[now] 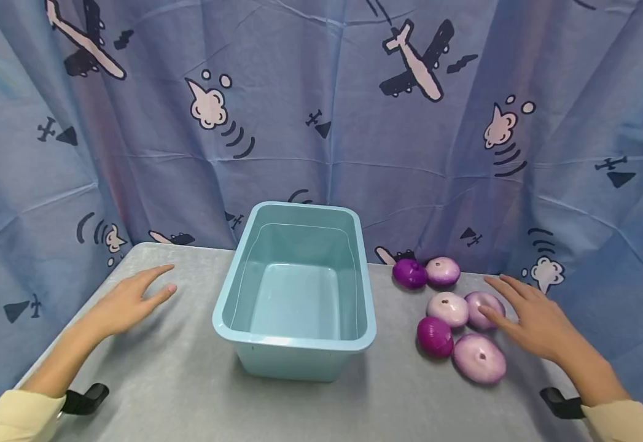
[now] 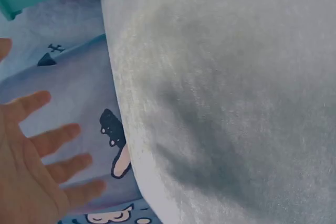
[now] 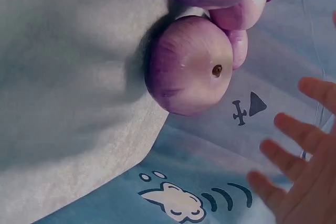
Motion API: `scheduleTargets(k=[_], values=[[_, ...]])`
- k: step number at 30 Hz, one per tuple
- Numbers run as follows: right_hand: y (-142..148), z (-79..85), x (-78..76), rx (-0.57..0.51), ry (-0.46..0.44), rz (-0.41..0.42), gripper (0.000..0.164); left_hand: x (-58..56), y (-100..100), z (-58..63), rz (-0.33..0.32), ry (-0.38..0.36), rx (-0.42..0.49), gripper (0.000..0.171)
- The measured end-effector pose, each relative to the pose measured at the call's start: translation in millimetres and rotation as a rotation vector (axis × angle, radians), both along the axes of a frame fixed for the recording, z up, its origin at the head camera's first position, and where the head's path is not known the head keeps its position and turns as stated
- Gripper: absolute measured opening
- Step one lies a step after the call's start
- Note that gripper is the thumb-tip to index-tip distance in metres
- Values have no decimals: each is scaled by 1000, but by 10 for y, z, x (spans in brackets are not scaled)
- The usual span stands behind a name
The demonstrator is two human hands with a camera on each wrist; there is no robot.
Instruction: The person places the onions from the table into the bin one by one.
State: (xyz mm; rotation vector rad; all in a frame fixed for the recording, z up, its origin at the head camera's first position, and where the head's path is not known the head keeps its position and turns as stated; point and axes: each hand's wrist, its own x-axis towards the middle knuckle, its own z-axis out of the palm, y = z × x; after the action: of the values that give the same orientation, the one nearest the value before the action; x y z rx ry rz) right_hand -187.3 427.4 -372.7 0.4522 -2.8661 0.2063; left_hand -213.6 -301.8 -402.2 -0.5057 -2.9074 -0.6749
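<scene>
My left hand [image 1: 124, 302] is held over the left side of the table with fingers spread, holding nothing; its shadow falls on the tabletop below. On the right, my right hand [image 1: 539, 322] hovers with fingers apart, its thumb overlapping a pale purple onion [image 1: 478, 301] in the head view. Around that onion lie several others: a large pale one [image 1: 479, 358], a dark magenta one [image 1: 435, 337], a whitish one [image 1: 448, 309], and behind them a deep purple one [image 1: 409, 274] beside a pinkish one [image 1: 443, 271]. The right wrist view shows an onion [image 3: 189, 66] apart from the spread fingers [image 3: 299, 129].
A light blue-green plastic tub [image 1: 295, 362] stands mid-table between the hands, with nothing inside. The grey tabletop [image 1: 183, 393] ends at a blue curtain [image 1: 277, 73] printed with airplanes, which hangs behind and at both sides.
</scene>
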Motion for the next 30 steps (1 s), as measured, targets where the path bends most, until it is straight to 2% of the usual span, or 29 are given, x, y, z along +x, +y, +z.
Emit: scheduleTargets(k=[7, 12, 17, 22, 30], values=[[7, 19, 80, -226, -16, 31, 55, 30, -5, 85, -102, -56, 323, 50], [63, -42, 147, -307, 18, 42, 45, 58, 84, 141, -216, -160, 594, 45], [115, -91, 234, -414, -30, 48, 46, 73, 215, 222, -332, -248, 788, 46], [134, -136, 286, -503, -64, 94, 50, 86, 415, 299, -430, -295, 881, 51], [152, -237, 392, -596, -111, 157, 56, 85, 758, 264, -460, -301, 824, 60]])
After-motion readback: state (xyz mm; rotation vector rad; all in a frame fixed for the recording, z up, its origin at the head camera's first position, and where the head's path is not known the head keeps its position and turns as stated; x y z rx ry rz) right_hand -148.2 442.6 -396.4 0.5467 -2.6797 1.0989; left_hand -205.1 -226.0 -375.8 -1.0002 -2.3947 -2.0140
